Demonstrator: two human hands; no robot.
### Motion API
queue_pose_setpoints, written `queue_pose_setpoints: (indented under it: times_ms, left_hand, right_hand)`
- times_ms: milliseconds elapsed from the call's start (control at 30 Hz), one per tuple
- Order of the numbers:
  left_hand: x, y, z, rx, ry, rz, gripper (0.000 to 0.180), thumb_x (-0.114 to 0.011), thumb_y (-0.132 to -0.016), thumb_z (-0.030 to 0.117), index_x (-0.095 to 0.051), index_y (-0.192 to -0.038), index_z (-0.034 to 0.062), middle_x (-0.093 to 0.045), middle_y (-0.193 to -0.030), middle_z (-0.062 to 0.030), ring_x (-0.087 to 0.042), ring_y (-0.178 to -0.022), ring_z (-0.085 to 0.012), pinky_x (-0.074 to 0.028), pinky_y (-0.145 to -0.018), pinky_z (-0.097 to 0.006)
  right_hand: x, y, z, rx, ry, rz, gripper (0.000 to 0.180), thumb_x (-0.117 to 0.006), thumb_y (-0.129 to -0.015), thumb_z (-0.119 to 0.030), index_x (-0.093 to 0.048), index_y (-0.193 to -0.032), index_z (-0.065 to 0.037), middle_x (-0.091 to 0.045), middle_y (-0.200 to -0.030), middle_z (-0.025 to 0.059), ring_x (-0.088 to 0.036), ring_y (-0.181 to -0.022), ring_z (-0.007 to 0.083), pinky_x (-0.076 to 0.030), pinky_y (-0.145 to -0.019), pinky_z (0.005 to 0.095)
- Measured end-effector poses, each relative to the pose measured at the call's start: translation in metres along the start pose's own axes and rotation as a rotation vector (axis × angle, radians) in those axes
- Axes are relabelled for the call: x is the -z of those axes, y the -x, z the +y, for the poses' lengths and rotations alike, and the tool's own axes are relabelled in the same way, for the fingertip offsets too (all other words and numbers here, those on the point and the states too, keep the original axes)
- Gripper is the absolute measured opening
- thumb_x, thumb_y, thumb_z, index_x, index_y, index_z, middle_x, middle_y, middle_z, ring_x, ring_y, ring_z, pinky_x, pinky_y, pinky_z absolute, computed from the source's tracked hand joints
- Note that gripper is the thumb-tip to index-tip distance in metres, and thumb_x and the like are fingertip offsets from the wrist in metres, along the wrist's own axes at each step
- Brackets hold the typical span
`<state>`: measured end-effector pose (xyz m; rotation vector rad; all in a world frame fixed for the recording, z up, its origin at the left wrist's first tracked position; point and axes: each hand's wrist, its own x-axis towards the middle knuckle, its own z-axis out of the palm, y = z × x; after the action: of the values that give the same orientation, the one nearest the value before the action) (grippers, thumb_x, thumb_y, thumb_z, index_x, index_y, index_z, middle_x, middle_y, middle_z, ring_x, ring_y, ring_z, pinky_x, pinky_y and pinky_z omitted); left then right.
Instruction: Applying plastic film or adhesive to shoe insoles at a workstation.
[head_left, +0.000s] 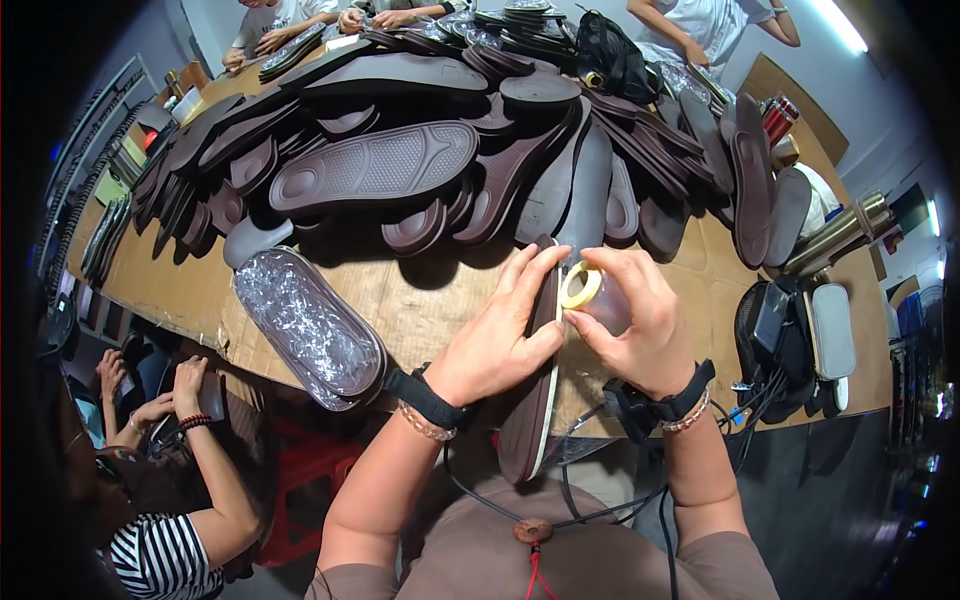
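My left hand [495,340] grips a dark brown shoe sole [525,430] that stands on its long edge, its thin pale rim facing right. The fingers lie over the upper part of the sole and the thumb presses its side. In my right hand [650,325] is a small roll of pale yellow tape [597,284], pinched between thumb and fingers close against the sole's rim. A clear strip, perhaps tape, shows faintly below the right wrist. To the left, a film-wrapped pair of brown soles [310,330] rests at the table edge.
A large heap of brown soles [380,165] covers the far side of the wooden table [440,285]. On the right are a black pouch with cables [770,325], a grey case [833,330] and a metal flask [845,235]. Other people work at the back and lower left.
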<state>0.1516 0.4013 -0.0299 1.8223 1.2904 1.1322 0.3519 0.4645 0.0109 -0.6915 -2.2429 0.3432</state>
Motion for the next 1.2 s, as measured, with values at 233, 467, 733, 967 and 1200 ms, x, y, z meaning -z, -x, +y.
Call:
queue_pose_setpoints:
  times_ms: [233, 467, 733, 967, 1200]
  left_hand:
    - [0.002, 0.0, -0.001, 0.012, 0.013, 0.0, 0.077, -0.064, -0.093, 0.016, -0.033, -0.163, 0.0054, -0.038, -0.163, -0.0275, -0.036, -0.155, -0.0436, -0.03, -0.127, -0.046]
    - [0.001, -0.002, 0.0, 0.026, 0.013, -0.008, 0.078, -0.062, -0.091, 0.015, -0.033, -0.163, 0.006, -0.038, -0.162, -0.0284, -0.034, -0.155, -0.0443, -0.029, -0.127, -0.047]
    - [0.002, -0.001, 0.002, -0.002, 0.02, -0.008, 0.08, -0.062, -0.09, 0.015, -0.032, -0.164, 0.0055, -0.037, -0.163, -0.028, -0.033, -0.156, -0.0441, -0.029, -0.128, -0.047]
    - [0.002, 0.001, 0.0, 0.023, 0.018, -0.012, 0.08, -0.061, -0.09, 0.015, -0.032, -0.164, 0.0041, -0.036, -0.164, -0.0264, -0.035, -0.155, -0.0419, -0.029, -0.128, -0.046]
    - [-0.003, -0.004, -0.001, 0.049, 0.053, 0.058, 0.063, -0.06, -0.092, 0.009, -0.044, -0.153, 0.0038, -0.049, -0.151, -0.0211, -0.049, -0.143, -0.0347, -0.038, -0.121, -0.042]
  right_hand:
    - [-0.002, -0.001, 0.001, 0.043, 0.028, 0.064, 0.065, -0.09, -0.073, -0.009, -0.065, -0.133, -0.006, -0.063, -0.112, 0.0157, -0.067, -0.097, 0.0356, -0.056, -0.085, 0.043]
    - [-0.005, -0.002, 0.005, 0.037, 0.06, 0.078, 0.064, -0.09, -0.074, -0.009, -0.065, -0.133, -0.007, -0.064, -0.115, 0.0152, -0.067, -0.099, 0.0352, -0.057, -0.085, 0.0423]
    - [-0.007, -0.002, 0.003, 0.012, 0.089, 0.075, 0.064, -0.09, -0.074, -0.01, -0.065, -0.133, -0.007, -0.064, -0.114, 0.0146, -0.067, -0.098, 0.0349, -0.057, -0.083, 0.0427]
    - [-0.009, -0.002, 0.001, 0.006, 0.076, 0.079, 0.064, -0.089, -0.074, -0.01, -0.065, -0.133, -0.007, -0.063, -0.113, 0.0152, -0.066, -0.099, 0.0358, -0.056, -0.084, 0.0434]
    - [-0.006, -0.004, -0.004, -0.059, 0.106, 0.053, 0.059, -0.086, -0.075, -0.011, -0.064, -0.13, -0.007, -0.062, -0.11, 0.0148, -0.066, -0.101, 0.0358, -0.055, -0.086, 0.0448]
